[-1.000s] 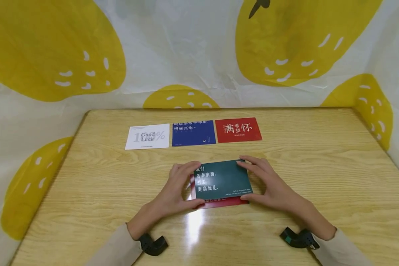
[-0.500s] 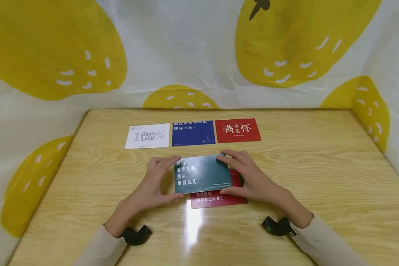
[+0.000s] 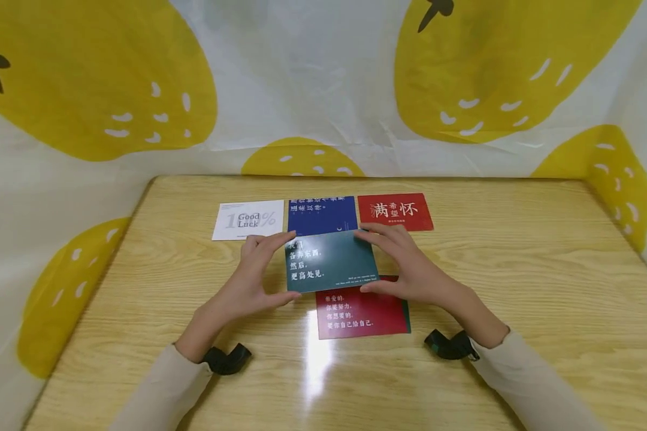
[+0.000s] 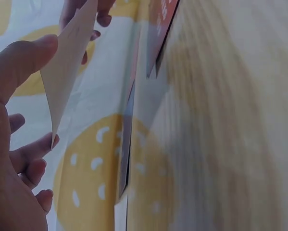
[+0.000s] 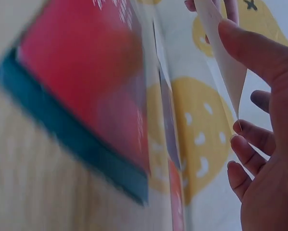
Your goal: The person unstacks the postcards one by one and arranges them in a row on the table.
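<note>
A dark green card (image 3: 331,260) with white Chinese characters is held up off the table, face towards the head camera. My left hand (image 3: 253,275) pinches its left corners between thumb and fingertips. At the opposite end my right hand (image 3: 415,269) grips the right corners likewise. Both wrist views show the card's pale back (image 4: 69,67), bowed slightly. Below it, on the table, lies a crimson card (image 3: 363,314) with white writing, its upper left part hidden by the green one. A strip of another green card (image 5: 71,125) sticks out from under the crimson card.
Farther back, three cards lie in a row: a white "Good Luck" card (image 3: 248,219), a blue card (image 3: 320,215) and a red card (image 3: 396,211). The wooden table (image 3: 517,251) meets a lemon-print cloth (image 3: 313,78) along its back and sides.
Both hands have carried the green card away from the stack, first left, then towards the back row. More of the crimson card shows now. The three back cards stay put.
</note>
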The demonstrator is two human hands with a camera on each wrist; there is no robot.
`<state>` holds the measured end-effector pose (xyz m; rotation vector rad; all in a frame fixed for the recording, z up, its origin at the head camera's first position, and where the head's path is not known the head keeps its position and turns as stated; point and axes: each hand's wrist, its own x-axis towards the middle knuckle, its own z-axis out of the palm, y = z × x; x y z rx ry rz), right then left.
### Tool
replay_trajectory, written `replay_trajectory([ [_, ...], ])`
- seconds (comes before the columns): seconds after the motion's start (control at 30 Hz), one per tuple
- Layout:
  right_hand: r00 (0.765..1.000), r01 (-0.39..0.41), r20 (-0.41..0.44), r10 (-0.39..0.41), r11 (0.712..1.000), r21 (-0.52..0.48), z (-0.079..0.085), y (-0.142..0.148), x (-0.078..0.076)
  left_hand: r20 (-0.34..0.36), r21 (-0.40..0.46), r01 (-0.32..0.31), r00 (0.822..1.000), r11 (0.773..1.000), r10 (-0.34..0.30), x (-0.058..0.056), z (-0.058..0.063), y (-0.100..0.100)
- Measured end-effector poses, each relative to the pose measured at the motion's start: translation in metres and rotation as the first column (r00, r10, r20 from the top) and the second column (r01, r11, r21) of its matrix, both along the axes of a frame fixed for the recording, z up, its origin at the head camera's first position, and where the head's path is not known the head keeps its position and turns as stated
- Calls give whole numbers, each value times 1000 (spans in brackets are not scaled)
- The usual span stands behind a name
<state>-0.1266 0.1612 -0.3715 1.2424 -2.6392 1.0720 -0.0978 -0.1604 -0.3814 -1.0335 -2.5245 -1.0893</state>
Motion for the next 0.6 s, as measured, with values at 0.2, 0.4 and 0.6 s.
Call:
replay_trajectory([
  [0.2, 998, 59, 6, -59, 998, 38, 8, 31, -12, -10, -10, 29, 1000, 1000, -29, -26, 2, 31],
  [0.4, 996, 87, -2, -87, 995, 46, 10, 64, -28, 28, -42, 29, 999, 999, -28, -50, 6, 65],
  [0.6, 992, 127, -9, -126, 989, 72, 8, 96, -39, 24, -118, 34, 999, 992, -31, -71, 9, 100],
])
